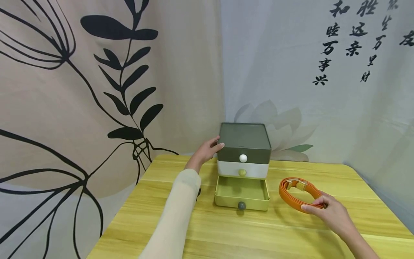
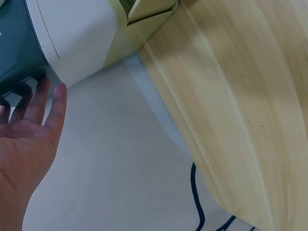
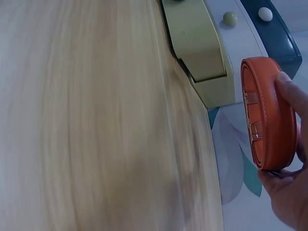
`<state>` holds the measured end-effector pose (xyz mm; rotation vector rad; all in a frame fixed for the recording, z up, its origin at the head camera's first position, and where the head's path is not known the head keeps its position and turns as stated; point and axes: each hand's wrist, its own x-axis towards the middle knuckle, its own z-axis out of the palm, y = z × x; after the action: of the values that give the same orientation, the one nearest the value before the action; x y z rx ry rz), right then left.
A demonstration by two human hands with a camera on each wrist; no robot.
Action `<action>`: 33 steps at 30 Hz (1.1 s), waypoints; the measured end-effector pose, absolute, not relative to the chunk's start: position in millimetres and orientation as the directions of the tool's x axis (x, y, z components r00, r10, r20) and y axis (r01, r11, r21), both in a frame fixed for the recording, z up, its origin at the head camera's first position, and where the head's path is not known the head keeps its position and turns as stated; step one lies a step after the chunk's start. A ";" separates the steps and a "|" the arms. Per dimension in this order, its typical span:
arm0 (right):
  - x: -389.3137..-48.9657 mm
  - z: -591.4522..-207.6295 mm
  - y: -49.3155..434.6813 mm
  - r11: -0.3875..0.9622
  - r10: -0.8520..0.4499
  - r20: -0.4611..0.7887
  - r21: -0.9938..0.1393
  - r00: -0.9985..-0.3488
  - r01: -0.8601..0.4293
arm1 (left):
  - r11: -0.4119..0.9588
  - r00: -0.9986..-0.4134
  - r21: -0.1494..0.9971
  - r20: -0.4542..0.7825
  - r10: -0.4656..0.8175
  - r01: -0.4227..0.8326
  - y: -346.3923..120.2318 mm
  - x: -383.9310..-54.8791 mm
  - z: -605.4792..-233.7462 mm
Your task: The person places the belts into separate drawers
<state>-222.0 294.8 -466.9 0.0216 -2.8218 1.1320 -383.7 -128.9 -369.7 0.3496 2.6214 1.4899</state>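
A small three-tier drawer box (image 1: 244, 136) stands at the back of the table, with a dark green top tier, a white middle and a yellow-green bottom drawer (image 1: 228, 201). That bottom drawer is pulled out, and its visible inside holds nothing. My left hand (image 1: 204, 151) rests against the left side of the dark tier, fingers extended, as the left wrist view also shows. To the right of the box, my right hand (image 1: 334, 213) pinches a coiled orange belt (image 3: 281, 118) between thumb and fingers. Gold-coloured metal fittings (image 1: 301, 185) show inside the coil, which is held above the table.
The wood-grain table (image 1: 207, 230) extends in front of the box. Behind it hangs a printed cloth (image 1: 191, 79) with plant drawings and writing. A small dark object (image 1: 198, 192) is partly hidden by the left sleeve.
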 end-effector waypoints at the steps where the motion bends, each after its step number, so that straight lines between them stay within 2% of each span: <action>1: -222.7 -466.5 291.9 0.717 0.020 0.102 -0.695 -0.995 -0.057 | 0.491 -0.968 0.859 0.021 0.250 0.145 -128.9 -383.8 -369.7; 21: -236.3 -461.5 240.2 0.622 -0.031 0.162 -0.769 -0.986 -0.146 | 0.484 -0.969 0.862 0.030 0.244 0.149 -131.0 -383.1 -369.0; 33: -238.4 -459.9 215.8 0.566 -0.052 0.144 -0.811 -0.988 -0.149 | 0.489 -0.970 0.860 0.029 0.241 0.147 -128.6 -384.0 -370.4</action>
<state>-238.4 215.8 -459.9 0.1728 -2.6868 1.4062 -384.0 -128.6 -370.4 0.3437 2.6276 1.5023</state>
